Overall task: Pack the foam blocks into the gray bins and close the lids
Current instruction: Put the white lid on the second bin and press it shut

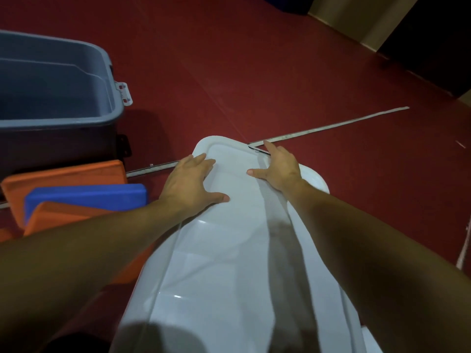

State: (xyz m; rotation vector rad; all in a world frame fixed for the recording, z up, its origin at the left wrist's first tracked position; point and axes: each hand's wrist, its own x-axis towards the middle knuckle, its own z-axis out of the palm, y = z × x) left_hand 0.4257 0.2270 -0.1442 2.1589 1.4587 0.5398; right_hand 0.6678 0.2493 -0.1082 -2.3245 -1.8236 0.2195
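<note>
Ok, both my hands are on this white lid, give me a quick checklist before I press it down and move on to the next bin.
1. Both hands on the lid: ok. The left hand and right hand lie flat, fingers spread, on the white lid.
2. Lid seated evenly: not ok. Its right edge appears lifted; a second white edge shows beyond it.
3. Latches engaged: cannot tell, none visible here.
4. Contents of this bin: cannot tell, the lid hides them.
5. Next bin ready: ok. The gray bin is open, with no blocks visible inside.
6. Blocks left to pack: not ok. Orange foam blocks and a blue foam block remain on the floor.
</note>
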